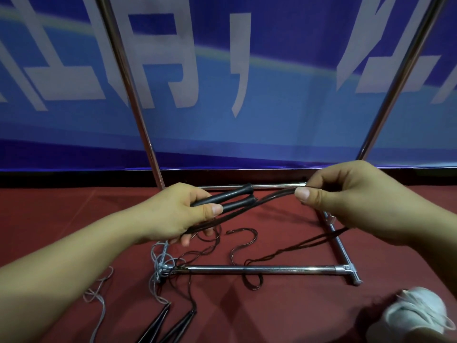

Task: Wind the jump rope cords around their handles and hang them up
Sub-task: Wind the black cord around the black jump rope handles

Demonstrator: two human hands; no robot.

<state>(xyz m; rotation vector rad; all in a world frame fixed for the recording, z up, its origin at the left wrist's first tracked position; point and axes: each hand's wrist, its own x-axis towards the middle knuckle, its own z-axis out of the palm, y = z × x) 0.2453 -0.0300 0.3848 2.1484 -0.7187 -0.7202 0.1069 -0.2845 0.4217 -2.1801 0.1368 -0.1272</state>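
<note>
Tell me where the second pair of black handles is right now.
In the head view, the spare handles lie on the red floor at the bottom edge, left of centre, just in front of the rack base.

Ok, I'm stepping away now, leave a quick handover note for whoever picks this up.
Left hand grips two black handles together. Right hand pinches their dark cord, pulled taut from the handles. The rest of the cord trails loose on the red floor over the rack base. No windings on the handles yet; nothing visibly hung. A second pair of handles with a grey cord lies on the floor, unwound.
</note>
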